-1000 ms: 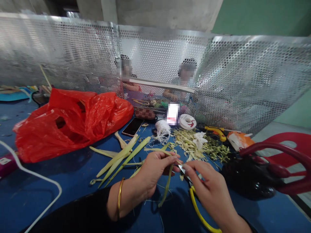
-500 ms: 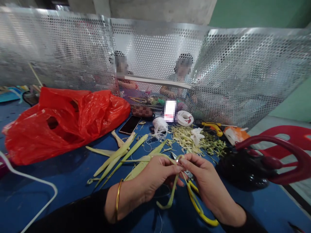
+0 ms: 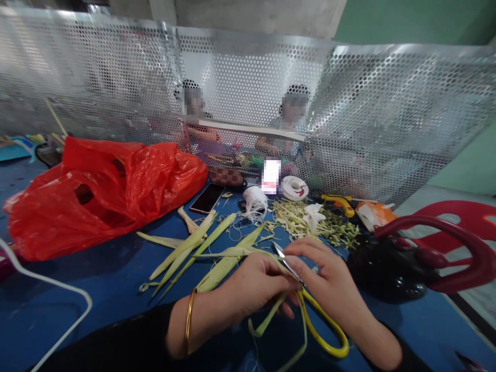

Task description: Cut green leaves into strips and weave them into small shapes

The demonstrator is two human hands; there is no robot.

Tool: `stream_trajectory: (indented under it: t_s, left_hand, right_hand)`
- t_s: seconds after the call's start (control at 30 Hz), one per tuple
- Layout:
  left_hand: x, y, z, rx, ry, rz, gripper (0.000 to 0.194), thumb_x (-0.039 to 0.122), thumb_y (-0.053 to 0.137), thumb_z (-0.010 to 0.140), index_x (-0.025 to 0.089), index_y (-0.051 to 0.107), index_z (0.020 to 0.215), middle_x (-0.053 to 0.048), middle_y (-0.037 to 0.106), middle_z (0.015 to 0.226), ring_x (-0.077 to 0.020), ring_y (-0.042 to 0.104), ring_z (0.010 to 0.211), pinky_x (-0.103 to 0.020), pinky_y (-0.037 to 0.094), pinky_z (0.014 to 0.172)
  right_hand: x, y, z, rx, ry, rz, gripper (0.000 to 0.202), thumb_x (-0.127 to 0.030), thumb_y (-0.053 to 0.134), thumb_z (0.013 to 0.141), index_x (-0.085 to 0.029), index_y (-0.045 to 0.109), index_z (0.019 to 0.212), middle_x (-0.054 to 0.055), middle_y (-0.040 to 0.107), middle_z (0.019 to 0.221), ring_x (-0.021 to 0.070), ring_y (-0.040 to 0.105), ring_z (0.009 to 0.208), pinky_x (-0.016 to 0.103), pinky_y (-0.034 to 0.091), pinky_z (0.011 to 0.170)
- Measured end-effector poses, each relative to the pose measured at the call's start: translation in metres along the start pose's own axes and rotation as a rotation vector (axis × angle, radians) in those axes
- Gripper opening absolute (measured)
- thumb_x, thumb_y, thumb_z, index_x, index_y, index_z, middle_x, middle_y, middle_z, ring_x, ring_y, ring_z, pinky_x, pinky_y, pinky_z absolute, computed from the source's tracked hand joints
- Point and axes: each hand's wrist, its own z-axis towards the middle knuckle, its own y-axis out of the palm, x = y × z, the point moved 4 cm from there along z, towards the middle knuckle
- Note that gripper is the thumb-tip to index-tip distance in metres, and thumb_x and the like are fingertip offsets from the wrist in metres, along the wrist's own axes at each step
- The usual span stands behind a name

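Note:
My left hand (image 3: 259, 285), with a gold bangle at the wrist, pinches a pale green leaf strip (image 3: 267, 319) whose ends hang below the fingers. Close beside it, my right hand (image 3: 323, 276) has its thumb and fingers bent at the upper part of the strip; its fingertips partly overlap the blades, and what they grip is hard to make out. Yellow-handled scissors (image 3: 324, 347) lie under the hands, blades pointing up and left. Several long green leaves (image 3: 188, 248) rest on the blue table (image 3: 127, 289) to the left of my hands.
A red plastic bag (image 3: 104, 201) and a dark phone (image 3: 208, 198) are at the left. White thread (image 3: 256, 202), a white spool (image 3: 295, 188) and plant trimmings (image 3: 290, 219) lie beyond my hands. A black kettle-like object (image 3: 391, 268) stands right. Two people sit behind a perforated metal screen (image 3: 248, 77).
My right hand has moved slightly down and its fingers have spread away from the left fingertips. More of the scissor blades shows, and a strip end now hangs lower near the yellow handles.

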Motion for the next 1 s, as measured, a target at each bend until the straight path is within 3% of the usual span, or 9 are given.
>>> stream_trajectory:
  t_s: [0.07, 0.1, 0.23, 0.37, 0.77, 0.9, 1.0]
  left_hand:
    - [-0.003, 0.004, 0.001, -0.021, -0.008, 0.01, 0.013, 0.022, 0.058, 0.063, 0.016, 0.065, 0.055, -0.001, 0.061, 0.054, -0.0108, 0.054, 0.045, -0.024, 0.039, 0.05]
    - [-0.004, 0.005, 0.001, -0.026, -0.017, 0.007, 0.012, 0.021, 0.057, 0.062, 0.016, 0.065, 0.054, -0.001, 0.06, 0.054, -0.0108, 0.054, 0.044, -0.024, 0.041, 0.051]
    - [-0.005, 0.006, 0.0, -0.021, -0.05, -0.034, 0.012, 0.025, 0.061, 0.064, 0.016, 0.066, 0.058, -0.002, 0.064, 0.058, -0.0099, 0.053, 0.044, -0.025, 0.044, 0.053]
    - [-0.005, 0.005, 0.0, -0.013, -0.059, -0.026, 0.016, 0.028, 0.066, 0.066, 0.016, 0.065, 0.055, -0.001, 0.062, 0.056, -0.0092, 0.053, 0.044, -0.024, 0.043, 0.052]
    - [-0.007, 0.01, -0.002, -0.048, -0.099, -0.087, 0.014, 0.024, 0.067, 0.064, 0.014, 0.065, 0.053, -0.001, 0.061, 0.052, -0.0087, 0.052, 0.043, -0.024, 0.044, 0.053]
    - [-0.003, -0.003, 0.002, 0.033, -0.022, -0.22, 0.021, 0.033, 0.068, 0.071, 0.012, 0.07, 0.068, -0.004, 0.067, 0.064, -0.0099, 0.059, 0.052, -0.023, 0.047, 0.058]
    - [0.007, -0.018, 0.002, 0.089, 0.072, -0.311, 0.033, 0.043, 0.062, 0.08, 0.011, 0.072, 0.085, -0.007, 0.071, 0.075, -0.0123, 0.064, 0.06, -0.024, 0.048, 0.063]
  right_hand:
    - [-0.002, 0.01, -0.002, -0.139, 0.056, 0.106, 0.017, -0.032, 0.061, 0.083, -0.022, 0.072, 0.074, 0.004, 0.069, 0.079, 0.0199, 0.064, 0.077, 0.031, 0.05, 0.072]
    - [-0.003, 0.013, -0.003, -0.145, 0.088, 0.161, 0.016, -0.031, 0.062, 0.081, -0.022, 0.072, 0.072, 0.003, 0.07, 0.076, 0.019, 0.065, 0.074, 0.03, 0.05, 0.07]
    - [-0.005, 0.015, -0.004, -0.041, 0.199, 0.286, 0.01, -0.027, 0.066, 0.072, -0.022, 0.07, 0.065, 0.001, 0.068, 0.07, 0.0173, 0.063, 0.068, 0.027, 0.05, 0.062]
    - [-0.004, 0.012, -0.005, -0.029, 0.285, 0.328, 0.015, -0.03, 0.064, 0.072, -0.02, 0.064, 0.06, -0.002, 0.06, 0.061, 0.014, 0.055, 0.056, 0.025, 0.046, 0.052]
    - [-0.006, 0.017, -0.006, 0.015, 0.162, 0.279, 0.016, -0.025, 0.062, 0.076, -0.021, 0.064, 0.061, 0.0, 0.061, 0.066, 0.0156, 0.058, 0.063, 0.027, 0.046, 0.06]
    - [-0.001, 0.004, -0.003, 0.142, 0.096, 0.195, 0.014, -0.027, 0.059, 0.082, -0.023, 0.072, 0.085, 0.004, 0.071, 0.092, 0.0198, 0.065, 0.088, 0.03, 0.049, 0.079]
    - [0.003, -0.011, -0.003, 0.239, 0.101, 0.089, 0.02, -0.035, 0.055, 0.087, -0.022, 0.069, 0.083, 0.003, 0.071, 0.087, 0.0197, 0.064, 0.084, 0.028, 0.048, 0.077]
